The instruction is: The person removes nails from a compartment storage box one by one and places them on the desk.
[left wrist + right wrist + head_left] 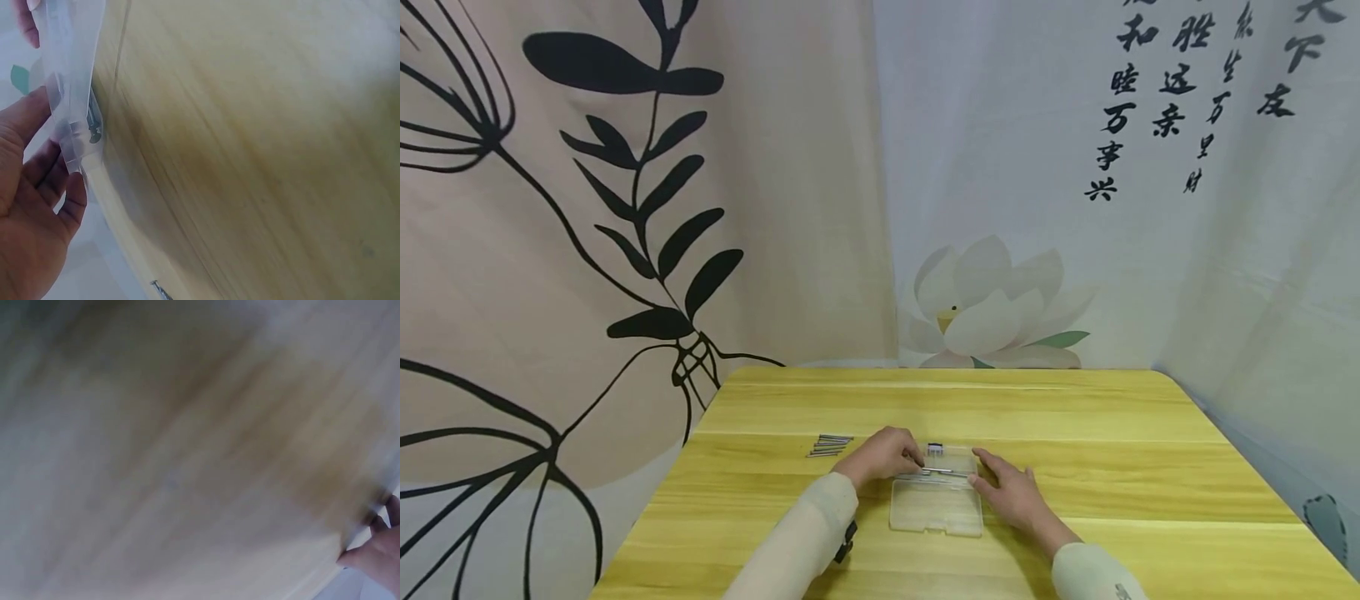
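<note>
A clear plastic box [936, 497] lies open on the yellow worktop [1075, 467], its long axis running left to right across the person's front, lid part toward the far side. The left hand [883, 454] holds the box's far left corner, fingers curled on the edge (the left wrist view shows the plastic pinched between thumb and fingers). The right hand [1011, 492] rests against the right edge with fingers nearly straight. A few nails [829, 446] lie just left of the left hand, pointing left to right.
</note>
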Demonstrator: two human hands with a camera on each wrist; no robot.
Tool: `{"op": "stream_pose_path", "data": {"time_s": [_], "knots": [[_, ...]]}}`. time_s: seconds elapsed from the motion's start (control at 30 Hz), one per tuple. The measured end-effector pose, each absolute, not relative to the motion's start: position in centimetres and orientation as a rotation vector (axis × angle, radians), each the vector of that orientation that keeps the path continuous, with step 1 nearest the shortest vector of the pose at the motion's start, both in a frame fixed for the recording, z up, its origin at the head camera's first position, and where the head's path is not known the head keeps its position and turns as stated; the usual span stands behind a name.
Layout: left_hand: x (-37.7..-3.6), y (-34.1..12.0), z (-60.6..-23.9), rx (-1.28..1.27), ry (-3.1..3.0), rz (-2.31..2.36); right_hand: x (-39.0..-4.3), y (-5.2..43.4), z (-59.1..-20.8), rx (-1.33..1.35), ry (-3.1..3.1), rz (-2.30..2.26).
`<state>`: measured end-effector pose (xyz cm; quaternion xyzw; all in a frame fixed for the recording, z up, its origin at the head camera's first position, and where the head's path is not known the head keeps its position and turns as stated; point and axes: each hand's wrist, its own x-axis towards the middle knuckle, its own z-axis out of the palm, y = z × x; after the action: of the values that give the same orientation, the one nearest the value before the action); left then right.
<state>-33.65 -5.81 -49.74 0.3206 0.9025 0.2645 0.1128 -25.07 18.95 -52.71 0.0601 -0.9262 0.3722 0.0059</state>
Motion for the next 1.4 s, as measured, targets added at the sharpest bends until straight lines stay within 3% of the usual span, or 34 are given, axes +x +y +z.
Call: {"op": "stream_pose_path", "data": {"time_s": [0.8, 1.4], "knots": [[-34.0, -5.5, -49.6, 1.147, 2.668, 0.546, -25.1, 19.0, -52.6, 0.181, -2.904, 1.156], [-33.8, -4.7, -49.0, 1.094, 2.676, 0.414, -25.4, 18.9, -53.2, 0.169, -2.904, 1.148]]}}
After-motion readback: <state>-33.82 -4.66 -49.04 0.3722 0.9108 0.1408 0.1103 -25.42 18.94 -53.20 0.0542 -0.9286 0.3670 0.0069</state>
